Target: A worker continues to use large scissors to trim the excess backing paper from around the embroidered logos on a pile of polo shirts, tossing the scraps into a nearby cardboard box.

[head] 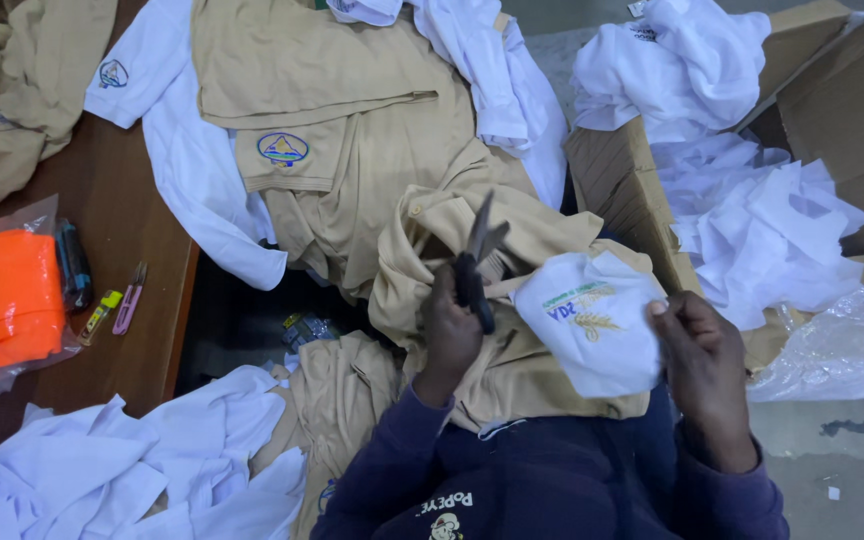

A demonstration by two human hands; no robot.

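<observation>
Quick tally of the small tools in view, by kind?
Dark scissors, in the left hand: 1
Pink thread snips on the wooden table: 1
Yellow cutter beside them: 1
Total: 3

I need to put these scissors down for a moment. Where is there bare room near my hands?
Bare wood shows on the table between the orange packet and the white shirt, though small clippers lie there. Bare floor lies beside the right hand. Around the left hand and scissors, tan shirts cover everything; the box is full.
</observation>
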